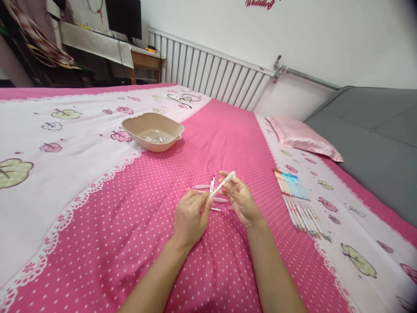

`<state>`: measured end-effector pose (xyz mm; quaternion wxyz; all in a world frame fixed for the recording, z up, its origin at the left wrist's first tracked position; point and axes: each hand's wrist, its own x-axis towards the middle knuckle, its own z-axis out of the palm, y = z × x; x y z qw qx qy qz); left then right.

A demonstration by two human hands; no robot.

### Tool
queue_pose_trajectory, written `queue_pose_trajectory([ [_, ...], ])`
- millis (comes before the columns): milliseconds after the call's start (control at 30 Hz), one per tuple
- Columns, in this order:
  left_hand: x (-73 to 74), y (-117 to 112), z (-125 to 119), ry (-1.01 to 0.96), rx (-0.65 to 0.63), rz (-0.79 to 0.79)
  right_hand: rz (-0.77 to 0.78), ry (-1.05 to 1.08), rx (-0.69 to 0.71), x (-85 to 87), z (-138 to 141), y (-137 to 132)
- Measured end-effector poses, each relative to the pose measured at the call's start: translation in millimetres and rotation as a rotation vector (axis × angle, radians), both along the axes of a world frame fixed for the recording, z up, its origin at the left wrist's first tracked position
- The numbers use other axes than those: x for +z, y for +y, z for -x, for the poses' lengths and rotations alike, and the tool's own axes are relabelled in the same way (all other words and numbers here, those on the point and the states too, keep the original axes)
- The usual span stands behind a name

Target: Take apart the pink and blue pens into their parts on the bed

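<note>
Both forearms reach forward over the bed (215, 269), angling inward so the hands nearly meet. The left hand (191, 215), back upward, pinches the lower end of a slim pale pen (222, 186) between thumb and curled fingers. The right hand (243, 202), palm turned inward, closes its thumb and fingers lightly on the pen farther up, so it slants between the hands, its far end poking up past the right fingers. Loose pens (220, 200) lie on the bed just beneath and beyond both hands. Rows of pens (306, 217) lie well to the right hand's right; a beige basin (130, 127) sits ahead and left of the left hand.
</note>
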<state>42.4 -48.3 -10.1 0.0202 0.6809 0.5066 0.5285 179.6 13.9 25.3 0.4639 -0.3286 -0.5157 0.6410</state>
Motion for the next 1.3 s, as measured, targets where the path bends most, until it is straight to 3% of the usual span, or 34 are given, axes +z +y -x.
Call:
queue_pose_trajectory([
  [267, 2.4, -0.7, 1.0, -0.011, -0.004, -0.006, 0.000, 0.057, 0.101, 3.1, -3.3, -1.5],
  [1000, -2.0, -0.2, 0.2, -0.016, -0.010, -0.008, -0.029, -0.046, -0.043, -3.5, 0.9, 1.7],
  [1300, 3.6, -3.1, 0.4, -0.053, -0.014, 0.018, 0.003, 0.030, 0.080, 2.5, -0.3, -2.8],
])
